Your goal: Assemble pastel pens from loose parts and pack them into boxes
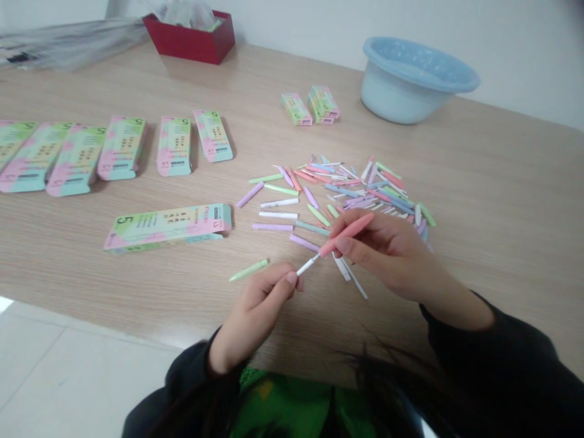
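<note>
My left hand (255,310) is closed, pinching a slim white pen refill (308,264) between thumb and fingers. The refill's upper end meets the lower end of a coral pen barrel (350,233); how deep it sits inside I cannot tell. That barrel is tilted up to the right in the closed fingers of my right hand (392,252). Behind the hands spreads a loose pile of pastel pen barrels and white refills (347,182), partly hidden by my right hand. A light green barrel (249,269) lies by itself close to my left hand.
A pastel carton (171,226) lies left of the pile, with several more cartons (122,146) behind it. Small stacked boxes (323,103), a blue basin (406,85) and a red box (196,42) with plastic stand farther back. The table's front edge is at lower left.
</note>
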### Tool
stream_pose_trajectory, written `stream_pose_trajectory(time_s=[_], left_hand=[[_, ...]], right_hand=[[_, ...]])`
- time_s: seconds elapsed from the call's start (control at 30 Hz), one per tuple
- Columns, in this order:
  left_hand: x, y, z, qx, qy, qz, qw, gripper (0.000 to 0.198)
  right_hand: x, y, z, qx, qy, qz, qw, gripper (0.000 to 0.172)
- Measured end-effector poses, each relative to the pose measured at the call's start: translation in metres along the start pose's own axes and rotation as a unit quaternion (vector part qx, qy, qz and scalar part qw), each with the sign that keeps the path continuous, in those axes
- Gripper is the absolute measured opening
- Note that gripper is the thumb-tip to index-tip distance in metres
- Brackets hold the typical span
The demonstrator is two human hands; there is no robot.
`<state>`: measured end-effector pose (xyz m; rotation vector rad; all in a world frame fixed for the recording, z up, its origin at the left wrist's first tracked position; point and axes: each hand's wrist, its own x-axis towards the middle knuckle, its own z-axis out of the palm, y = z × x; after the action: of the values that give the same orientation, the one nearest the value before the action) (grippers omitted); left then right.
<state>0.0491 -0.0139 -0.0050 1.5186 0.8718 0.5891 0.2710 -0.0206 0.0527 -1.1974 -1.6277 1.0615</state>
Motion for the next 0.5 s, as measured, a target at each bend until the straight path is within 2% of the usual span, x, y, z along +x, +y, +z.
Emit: stream_pose_trajectory(time_s=[0.1,0.3,0.4,0.5], left_hand=[[0.0003,0.0019,-0.0001,0.008,-0.002,-0.003,1.000,0.037],[0.0001,0.0021,0.0002,-0.002,-0.006,-0.008,1.000,0.036],[-0.0001,0.0024,0.0002,-0.005,-0.011,-0.007,1.000,0.035],[-0.0002,0.0027,-0.0001,-0.001,-0.012,-0.007,1.000,0.035]], right_hand=[[-0.0023,0.0007,0.0007,-0.027,-0.004,0.007,1.000,0.010],[-0.0035,-0.0049,-0.0061,-0.055,0.065,-0.015,0.996,0.009],[-0.0046,-0.0054,-0.0076,-0.079,0.051,-0.011,0.995,0.009],[-0.0049,-0.0032,-0.0043,-0.091,0.004,0.002,0.996,0.009]])
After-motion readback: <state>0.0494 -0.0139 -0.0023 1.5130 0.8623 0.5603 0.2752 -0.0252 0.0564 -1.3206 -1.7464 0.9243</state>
